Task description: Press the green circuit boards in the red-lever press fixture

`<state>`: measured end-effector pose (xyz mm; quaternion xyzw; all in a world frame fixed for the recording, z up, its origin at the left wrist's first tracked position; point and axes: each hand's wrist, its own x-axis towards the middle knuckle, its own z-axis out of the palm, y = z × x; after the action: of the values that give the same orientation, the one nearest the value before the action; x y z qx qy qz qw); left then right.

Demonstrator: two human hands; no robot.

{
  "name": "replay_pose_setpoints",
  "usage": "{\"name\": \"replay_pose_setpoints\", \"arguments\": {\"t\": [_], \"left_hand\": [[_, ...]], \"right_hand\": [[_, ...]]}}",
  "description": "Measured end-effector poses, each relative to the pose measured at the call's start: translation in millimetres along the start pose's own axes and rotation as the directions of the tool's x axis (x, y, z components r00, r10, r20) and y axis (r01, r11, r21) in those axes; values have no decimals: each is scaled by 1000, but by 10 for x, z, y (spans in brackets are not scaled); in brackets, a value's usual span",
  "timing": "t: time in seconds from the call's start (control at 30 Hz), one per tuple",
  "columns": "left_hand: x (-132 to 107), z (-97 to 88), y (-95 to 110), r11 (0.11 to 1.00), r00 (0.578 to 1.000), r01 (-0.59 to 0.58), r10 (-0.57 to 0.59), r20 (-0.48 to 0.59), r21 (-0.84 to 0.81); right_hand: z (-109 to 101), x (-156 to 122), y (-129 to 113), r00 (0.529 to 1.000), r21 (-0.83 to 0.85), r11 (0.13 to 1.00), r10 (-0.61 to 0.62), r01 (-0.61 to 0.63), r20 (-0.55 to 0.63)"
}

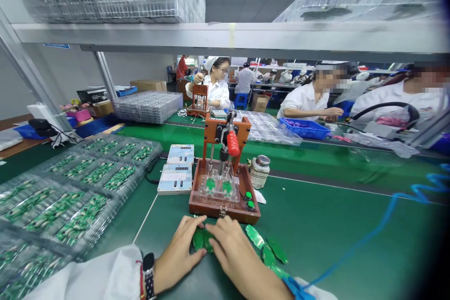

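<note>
In front of the test fixture, a small bunch of green circuit boards (pixel 198 240) sits between my two hands. My left hand (pixel 179 248) is curled round the bunch from the left, thumb at its near side. From the right, my right hand (pixel 228 243) closes on the same boards, its fingertips almost meeting those of the left. Exactly how each board is gripped is hidden. The wooden-based fixture (pixel 224 213) has a red-handled toggle clamp (pixel 232 143) over a clear plate with two green boards (pixel 227 188) under it. Loose green boards (pixel 275 249) lie right of my right hand.
Clear trays of green boards (pixel 101 173) fill the left side. Two meter boxes (pixel 175 179) and a glass jar (pixel 260 171) flank the fixture. A blue coiled cord (pixel 372 229) runs from my right wrist. Overhead is a shelf (pixel 211 35); co-workers (pixel 309 98) sit opposite.
</note>
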<state>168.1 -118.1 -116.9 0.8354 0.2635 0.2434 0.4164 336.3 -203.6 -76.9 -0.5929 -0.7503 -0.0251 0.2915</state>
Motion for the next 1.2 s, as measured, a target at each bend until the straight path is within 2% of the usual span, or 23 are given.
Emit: {"name": "replay_pose_setpoints", "arguments": {"t": [0.07, 0.1, 0.17, 0.2, 0.23, 0.27, 0.37, 0.43, 0.57, 0.67, 0.73, 0.83, 0.9, 1.0, 1.07, 1.13, 1.2], "left_hand": [[-5, -2, 26, 1000, 1000, 16, -16, 10, 2], [-6, -4, 47, 999, 999, 29, -30, 18, 16], [-1, -7, 99, 996, 998, 52, -55, 35, 72], [4, -8, 125, 992, 997, 58, -63, 37, 109], [11, -10, 150, 988, 997, 60, -66, 38, 145], [20, -11, 170, 982, 997, 61, -68, 37, 176], [49, -15, 199, 972, 996, 61, -73, 43, 229], [64, -17, 194, 970, 996, 60, -73, 47, 236], [76, -20, 158, 975, 997, 49, -61, 47, 216], [81, -27, 145, 981, 997, 37, -49, 59, 189], [87, -37, 151, 984, 995, 39, -54, 80, 176], [99, -53, 174, 985, 991, 47, -68, 119, 164], [103, -59, 183, 986, 990, 51, -71, 125, 156], [97, -57, 167, 990, 993, 40, -54, 102, 134], [88, -52, 140, 993, 996, 16, -25, 83, 114], [79, -47, 113, 995, 997, -2, -5, 72, 101], [76, -44, 94, 996, 997, -9, 2, 71, 92]], "right_hand": [[-287, 242, -10, 976, 54, 998, 4, 8, -218], [-438, 381, -1, 930, 53, 998, -15, 37, -368], [-714, 668, 41, 765, -32, 992, -116, 124, -633], [-825, 807, 72, 682, -90, 982, -180, 165, -709], [-912, 938, 105, 626, -140, 970, -236, 200, -743], [-970, 1056, 138, 608, -171, 958, -280, 231, -743], [-1000, 1324, 209, 671, -121, 931, -334, 344, -662], [-946, 1424, 225, 691, -32, 909, -339, 416, -639], [-839, 1479, 224, 664, 47, 902, -279, 429, -694], [-797, 1461, 255, 678, 45, 916, -261, 398, -687], [-800, 1447, 283, 681, -8, 918, -300, 397, -668], [-920, 1463, 271, 644, -98, 901, -374, 422, -667], [-1110, 1544, 218, 657, 11, 908, -294, 419, -694], [-1490, 1841, 167, 764, 371, 848, -59, 377, -643], [-1706, 2138, 218, 803, 543, 777, 83, 319, -590], [-1826, 2444, 332, 805, 648, 734, 252, 202, -536], [-1844, 2684, 462, 818, 685, 727, 370, 40, -441]]}}
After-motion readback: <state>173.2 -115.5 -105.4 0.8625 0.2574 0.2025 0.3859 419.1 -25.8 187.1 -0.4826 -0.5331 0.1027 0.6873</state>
